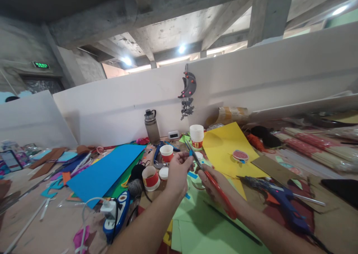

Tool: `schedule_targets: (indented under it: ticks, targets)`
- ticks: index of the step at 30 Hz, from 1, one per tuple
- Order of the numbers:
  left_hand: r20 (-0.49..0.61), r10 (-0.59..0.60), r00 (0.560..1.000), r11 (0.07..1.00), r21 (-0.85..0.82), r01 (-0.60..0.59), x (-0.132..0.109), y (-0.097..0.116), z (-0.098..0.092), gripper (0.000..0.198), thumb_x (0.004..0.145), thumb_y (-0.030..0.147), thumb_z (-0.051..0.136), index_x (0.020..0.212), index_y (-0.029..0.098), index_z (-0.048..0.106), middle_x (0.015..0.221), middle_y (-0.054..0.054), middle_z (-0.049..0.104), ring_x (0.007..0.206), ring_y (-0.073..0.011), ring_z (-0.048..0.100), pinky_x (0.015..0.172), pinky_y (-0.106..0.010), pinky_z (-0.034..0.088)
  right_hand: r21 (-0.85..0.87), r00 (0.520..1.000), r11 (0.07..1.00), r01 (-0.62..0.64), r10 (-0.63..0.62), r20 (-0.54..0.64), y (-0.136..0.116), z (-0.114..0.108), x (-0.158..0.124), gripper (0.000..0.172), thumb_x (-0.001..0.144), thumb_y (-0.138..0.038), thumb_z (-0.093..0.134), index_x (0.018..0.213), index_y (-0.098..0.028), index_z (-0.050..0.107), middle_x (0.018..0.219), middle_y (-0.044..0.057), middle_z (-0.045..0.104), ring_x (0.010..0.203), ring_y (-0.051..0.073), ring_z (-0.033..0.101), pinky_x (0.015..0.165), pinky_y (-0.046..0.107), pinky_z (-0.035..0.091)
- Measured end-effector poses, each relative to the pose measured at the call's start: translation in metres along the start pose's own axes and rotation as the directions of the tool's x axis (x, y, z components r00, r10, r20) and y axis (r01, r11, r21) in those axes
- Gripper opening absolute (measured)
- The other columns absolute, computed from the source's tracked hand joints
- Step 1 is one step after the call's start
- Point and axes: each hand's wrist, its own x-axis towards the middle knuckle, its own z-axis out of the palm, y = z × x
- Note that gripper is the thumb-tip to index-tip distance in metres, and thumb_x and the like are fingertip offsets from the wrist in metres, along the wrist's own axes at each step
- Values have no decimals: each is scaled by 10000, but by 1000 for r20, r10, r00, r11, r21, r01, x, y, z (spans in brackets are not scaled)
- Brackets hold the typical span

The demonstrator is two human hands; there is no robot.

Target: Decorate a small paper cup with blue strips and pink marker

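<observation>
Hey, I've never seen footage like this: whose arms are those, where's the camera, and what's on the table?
One picture, from a camera worn on a person's head, looking down at their own bare arms. The right hand grips red-handled metal scissors; the left hand pinches what looks like a small blue scrap at the blades. On the cluttered craft table lie a large blue sheet, a yellow sheet, green paper sheets, red-and-white paper cups and a blue glue gun.

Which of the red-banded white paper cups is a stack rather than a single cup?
The tall stack of paper cups farthest back, beside the yellow paper sheet. The two single cups stand nearer, by the left hand.
</observation>
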Motion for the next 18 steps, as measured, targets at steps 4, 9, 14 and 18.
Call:
schedule_targets:
  ticks: [4,9,14,18]
  targets:
    - [-13,86,996,989,124,-84,2,-1,-3,322,581,257,764,789,154,541,643,13,581,554,-98,544,520,-217,393,21,1000,1000,-21,21,-4,-1,2,-3,434,715,-618,579,859,-214,516,503,-75,396,412,68,369,365,175,305]
    - [-12,106,994,981,165,-102,5,-1,-5,339,558,270,786,778,144,562,642,-4,602,551,-113,566,514,-224,418,71,999,997,-32,31,7,1,0,0,439,669,-608,628,842,-216,531,501,-68,416,425,80,409,372,180,341]
    - [-8,109,994,977,185,-105,6,-2,-8,336,558,274,791,777,133,579,635,-20,618,543,-121,582,507,-227,434,117,1000,993,-18,18,9,7,-2,4,437,647,-604,643,802,-207,547,498,-60,413,427,83,404,377,191,352]
    - [-1,96,995,966,243,-93,9,-2,-12,321,603,298,764,807,127,583,661,-40,638,552,-144,613,524,-251,462,79,1000,997,-13,13,4,8,-3,4,412,662,-589,638,782,-204,552,468,-67,371,401,79,367,355,191,315]
